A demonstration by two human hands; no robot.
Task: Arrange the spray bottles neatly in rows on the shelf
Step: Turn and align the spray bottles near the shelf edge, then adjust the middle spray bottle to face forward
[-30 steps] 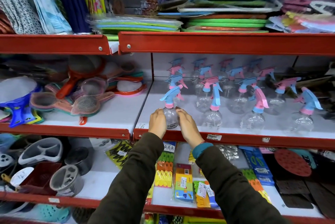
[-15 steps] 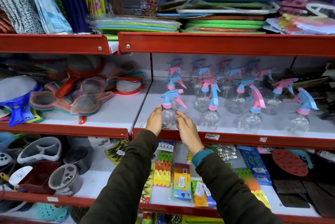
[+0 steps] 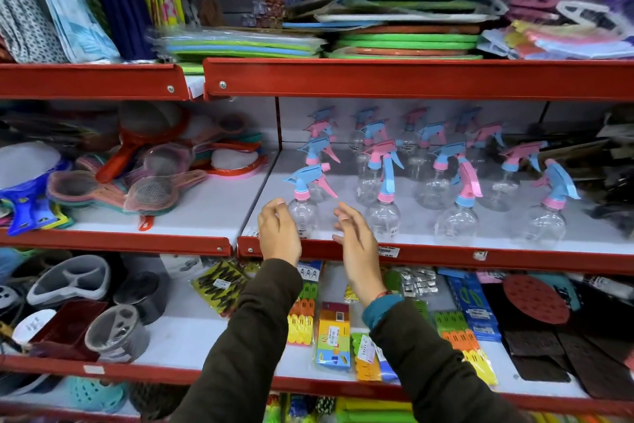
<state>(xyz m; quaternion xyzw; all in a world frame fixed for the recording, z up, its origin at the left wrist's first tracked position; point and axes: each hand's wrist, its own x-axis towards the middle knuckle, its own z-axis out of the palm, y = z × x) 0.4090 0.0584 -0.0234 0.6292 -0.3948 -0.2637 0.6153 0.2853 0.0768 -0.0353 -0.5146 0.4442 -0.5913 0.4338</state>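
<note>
The clear plastic spray bottle with a blue trigger head (image 3: 303, 206) stands at the white shelf's (image 3: 429, 234) front-left corner, near the edge. The left hand (image 3: 278, 235) and right hand (image 3: 356, 244) hover open and empty beside it; a careless brush could tip it off.

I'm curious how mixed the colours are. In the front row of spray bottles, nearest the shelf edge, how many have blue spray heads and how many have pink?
Blue-headed spray bottles: 3
Pink-headed spray bottles: 1
Total in the front row: 4
</note>
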